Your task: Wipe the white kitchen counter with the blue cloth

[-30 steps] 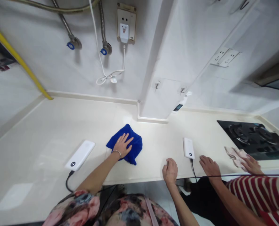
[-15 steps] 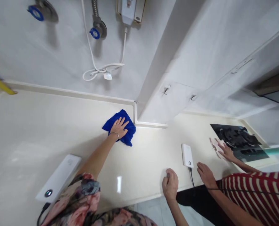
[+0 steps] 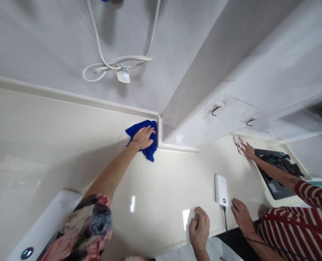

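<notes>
A blue cloth (image 3: 150, 154) lies bunched in the counter corner, against the upright ledge. My left hand (image 3: 144, 137) presses down on it with bent fingers, and the cloth is gathered under the palm. Near the front edge of the counter is my right hand (image 3: 199, 228), its fingers curled in toward the thumb. A small dark spot shows between them; whether it is an object or shadow I cannot make out.
A white power bank (image 3: 221, 190) with a cable stands on the cream counter (image 3: 155, 203); another white device (image 3: 45, 224) is at lower left. A striped-sleeved co-worker's hand (image 3: 247, 149) wipes with a pale cloth (image 3: 238, 142) beside the black stove (image 3: 279, 170). Wall hooks (image 3: 216, 110) jut out above.
My left hand has slid the blue cloth rightward into the corner, its fingers now closer together. My right hand stays curled. The co-worker's hand and pale cloth moved back toward the wall.
</notes>
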Tool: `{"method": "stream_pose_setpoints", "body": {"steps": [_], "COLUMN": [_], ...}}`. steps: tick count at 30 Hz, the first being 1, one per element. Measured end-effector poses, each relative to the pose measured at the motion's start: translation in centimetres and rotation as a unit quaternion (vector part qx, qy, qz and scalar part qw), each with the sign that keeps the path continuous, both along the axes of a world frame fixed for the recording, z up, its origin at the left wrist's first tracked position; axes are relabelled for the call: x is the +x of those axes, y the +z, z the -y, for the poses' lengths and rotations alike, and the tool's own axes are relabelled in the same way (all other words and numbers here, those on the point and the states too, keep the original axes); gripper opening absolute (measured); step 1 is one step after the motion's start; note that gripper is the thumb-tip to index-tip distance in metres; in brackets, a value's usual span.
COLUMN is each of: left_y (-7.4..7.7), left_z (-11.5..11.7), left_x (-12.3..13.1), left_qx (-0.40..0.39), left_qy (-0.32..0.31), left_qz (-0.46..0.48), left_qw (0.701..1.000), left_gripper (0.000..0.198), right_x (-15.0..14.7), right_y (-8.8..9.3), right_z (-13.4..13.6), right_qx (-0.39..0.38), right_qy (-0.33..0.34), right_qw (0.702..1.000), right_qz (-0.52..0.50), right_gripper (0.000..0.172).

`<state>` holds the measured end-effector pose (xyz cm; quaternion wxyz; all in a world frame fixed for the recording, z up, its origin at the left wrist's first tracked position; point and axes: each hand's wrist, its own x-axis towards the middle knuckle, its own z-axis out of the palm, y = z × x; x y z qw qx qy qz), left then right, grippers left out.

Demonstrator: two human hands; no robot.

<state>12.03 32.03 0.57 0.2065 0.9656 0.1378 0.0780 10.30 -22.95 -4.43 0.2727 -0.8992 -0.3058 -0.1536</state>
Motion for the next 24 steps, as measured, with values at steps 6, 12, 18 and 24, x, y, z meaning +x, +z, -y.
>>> {"method": "stream_pose_setpoints", "body": {"steps": [6,12,18,24], "left_y": [-0.4,-0.6,-0.1,0.0], "left_z": [-2.6,-4.2,-2.8,-0.6], "left_x": [2.9,4.4,3.9,2.0], "left_qx": [-0.011,-0.023,-0.031,-0.016], "left_qy": [0.012,0.01,0.045,0.066], "left_qz": [0.014,0.014,0.007,0.026], "left_qw": [1.0,1.0,0.998,0.997], "left_gripper": [0.056,0.051,0.051,0.054], "right_x": [-0.2,-0.5,-0.8,-0.6], "right_y": [0.3,0.5,0.9,0.6], "right_z": [0.0,-0.1,-0.5,-0.5], "right_qx": [-0.003,-0.026,-0.036,-0.033], "right_qy": [-0.008,-0.011,0.014,0.028], "right_qw": [1.0,1.0,0.999,0.999], "right_qz": [-0.004,-0.007,0.011,0.014], "right_gripper": [0.044,0.033,0.028,0.029]}}
